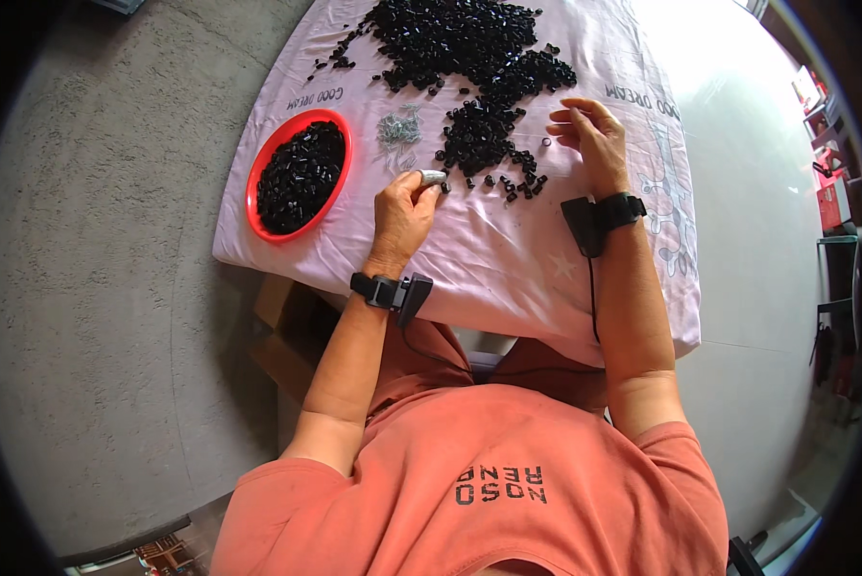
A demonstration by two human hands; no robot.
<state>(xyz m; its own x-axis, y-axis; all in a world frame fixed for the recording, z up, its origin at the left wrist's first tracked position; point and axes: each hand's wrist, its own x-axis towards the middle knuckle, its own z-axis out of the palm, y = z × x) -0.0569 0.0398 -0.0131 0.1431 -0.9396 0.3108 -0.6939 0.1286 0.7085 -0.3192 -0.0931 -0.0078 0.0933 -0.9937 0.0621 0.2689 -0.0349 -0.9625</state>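
Observation:
My left hand (402, 219) is closed in a pinch over the cloth, with a grey cover (433, 178) on one finger. At its fingertips is a small black piece (444, 189). My right hand (596, 144) hovers to the right of the pile, fingers loosely stretched and apart, nothing visible in them. Just off its fingertips lies one small dark ring-like piece (546, 141). Between and beyond the hands spreads a heap of small black pieces (479, 134). Left of it sits a little pile of thin silvery metal bits (399, 129), too small to name.
A red round basin (252, 197) full of black pieces stands at the table's left edge. Pink printed cloth (508, 259) covers the table. A cardboard box (277, 302) is below on the left. Straps on both wrists carry black devices, with a cable (592, 298) running from the right one.

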